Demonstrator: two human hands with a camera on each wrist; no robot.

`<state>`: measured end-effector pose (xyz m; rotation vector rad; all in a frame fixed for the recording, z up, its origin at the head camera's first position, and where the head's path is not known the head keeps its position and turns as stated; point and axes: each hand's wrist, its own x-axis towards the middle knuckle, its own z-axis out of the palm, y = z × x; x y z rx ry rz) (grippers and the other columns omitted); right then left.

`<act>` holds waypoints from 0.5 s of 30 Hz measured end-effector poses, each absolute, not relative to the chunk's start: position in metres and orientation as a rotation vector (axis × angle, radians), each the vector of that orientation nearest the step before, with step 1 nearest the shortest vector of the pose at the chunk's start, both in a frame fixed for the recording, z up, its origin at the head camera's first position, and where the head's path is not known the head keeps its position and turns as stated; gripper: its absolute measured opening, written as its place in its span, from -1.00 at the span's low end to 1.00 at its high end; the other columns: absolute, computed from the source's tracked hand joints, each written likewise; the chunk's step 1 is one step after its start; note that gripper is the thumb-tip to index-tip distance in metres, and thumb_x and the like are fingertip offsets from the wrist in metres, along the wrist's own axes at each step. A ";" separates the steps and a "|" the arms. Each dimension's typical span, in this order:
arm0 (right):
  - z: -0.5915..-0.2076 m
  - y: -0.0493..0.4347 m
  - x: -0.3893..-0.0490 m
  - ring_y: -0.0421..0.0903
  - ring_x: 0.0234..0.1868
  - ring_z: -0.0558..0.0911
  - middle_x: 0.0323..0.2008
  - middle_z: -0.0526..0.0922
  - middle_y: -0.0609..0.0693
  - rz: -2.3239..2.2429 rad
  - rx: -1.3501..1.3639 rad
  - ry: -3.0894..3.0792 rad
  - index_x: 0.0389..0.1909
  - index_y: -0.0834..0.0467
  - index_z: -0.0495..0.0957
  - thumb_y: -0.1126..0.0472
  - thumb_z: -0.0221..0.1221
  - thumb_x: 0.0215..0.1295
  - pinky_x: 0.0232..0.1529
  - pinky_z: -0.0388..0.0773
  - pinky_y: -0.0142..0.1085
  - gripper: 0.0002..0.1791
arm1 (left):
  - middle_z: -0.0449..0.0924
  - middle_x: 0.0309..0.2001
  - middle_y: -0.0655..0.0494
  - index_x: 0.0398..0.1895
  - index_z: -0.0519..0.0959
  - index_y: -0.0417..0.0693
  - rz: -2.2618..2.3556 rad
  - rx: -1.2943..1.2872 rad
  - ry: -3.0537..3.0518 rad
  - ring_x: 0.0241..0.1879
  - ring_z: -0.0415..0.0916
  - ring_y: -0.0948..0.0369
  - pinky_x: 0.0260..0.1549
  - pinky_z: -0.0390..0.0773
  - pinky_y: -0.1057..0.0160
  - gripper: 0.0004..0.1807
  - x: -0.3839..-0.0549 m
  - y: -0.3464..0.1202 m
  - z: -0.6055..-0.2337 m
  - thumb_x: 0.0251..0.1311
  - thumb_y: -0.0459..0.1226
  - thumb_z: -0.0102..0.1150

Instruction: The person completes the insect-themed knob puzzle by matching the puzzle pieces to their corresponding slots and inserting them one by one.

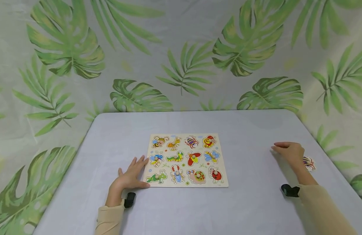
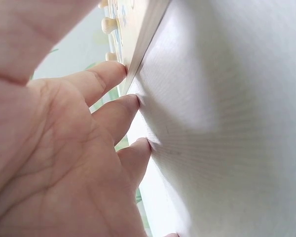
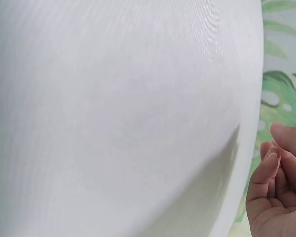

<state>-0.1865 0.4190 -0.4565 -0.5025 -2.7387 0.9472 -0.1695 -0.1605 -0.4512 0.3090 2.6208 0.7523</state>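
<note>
A wooden knob puzzle board [image 1: 165,162] with colourful insect pictures lies on the white table. Along its left edge my left hand [image 1: 130,176] rests with fingers spread, the thumb at the lower left corner. The left wrist view shows fingertips [image 2: 119,70] touching the board's side and the tablecloth. Most pictures carry a round knob, but I see none on the spider picture [image 1: 191,142]. Over the right of the table hovers my right hand [image 1: 290,155], fingers loosely bent with nothing visible between them. A loose spider piece [image 1: 309,164] lies beside that wrist, partly hidden by it.
The white-clothed table [image 1: 251,209] has rounded far corners. Behind and beside it hangs a leaf-patterned cloth [image 1: 186,65]. Dark wrist cameras show at the left wrist [image 1: 129,199] and the right wrist [image 1: 290,190].
</note>
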 end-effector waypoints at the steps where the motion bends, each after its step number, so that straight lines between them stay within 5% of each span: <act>1: -0.456 0.421 -0.186 -0.66 -0.58 0.32 -0.70 0.61 -0.45 0.959 -0.509 -2.735 -0.14 0.32 0.65 0.00 0.26 0.13 -0.58 0.35 -0.51 -0.54 | -0.17 0.52 -0.07 0.46 0.05 -0.02 0.752 0.310 2.622 0.50 -0.37 -0.15 0.12 -0.46 -0.59 0.10 -0.170 -0.161 -0.451 -0.19 -0.11 0.47; 4: -0.452 0.427 -0.185 -0.64 -0.59 0.34 -0.76 0.38 -0.71 0.997 -0.523 -2.738 -0.10 0.35 0.62 -0.01 0.24 0.16 -0.58 0.36 -0.51 -0.50 | -0.18 0.52 -0.05 0.46 0.04 0.00 0.756 0.309 2.626 0.50 -0.38 -0.14 0.12 -0.46 -0.59 0.10 -0.170 -0.162 -0.452 -0.18 -0.10 0.46; 15: -0.445 0.451 -0.172 -0.61 -0.64 0.34 -0.83 0.36 -0.70 0.942 -0.594 -2.752 -0.19 0.30 0.67 -0.05 0.22 0.16 -0.59 0.37 -0.49 -0.54 | -0.18 0.52 -0.04 0.46 0.04 0.01 0.776 0.278 2.626 0.50 -0.38 -0.13 0.13 -0.46 -0.58 0.11 -0.167 -0.161 -0.453 -0.19 -0.10 0.47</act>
